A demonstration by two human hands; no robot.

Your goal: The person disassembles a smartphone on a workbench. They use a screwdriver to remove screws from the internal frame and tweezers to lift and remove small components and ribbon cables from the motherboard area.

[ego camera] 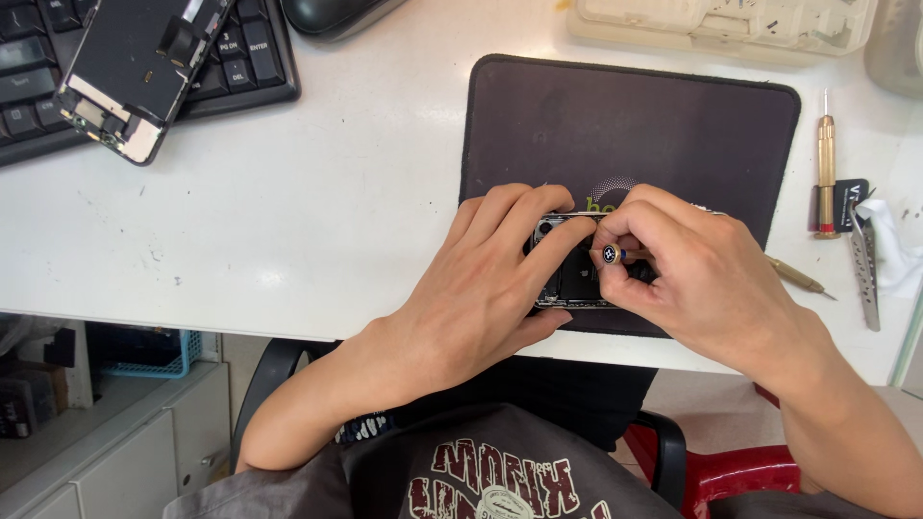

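Phone: your opened smartphone lay on the dark mat at the tabletop's near edge; its screen assembly already sat apart on the keyboard.
Left hand: your left hand steadied the phone, fingers curled over its frame.
Right hand: your right hand pinched a small screwdriver over the internals.
Progress: opened; inner work apparently unfinished.

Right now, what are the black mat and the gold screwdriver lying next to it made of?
The black mat looks like soft rubber or fabric-topped foam: matte, with rounded, stitched-looking edges. The gold screwdriver seems to be metal, probably brass-coloured: its shiny handle catches light, with a thin steel-looking tip. I can't be sure of either from looks alone.
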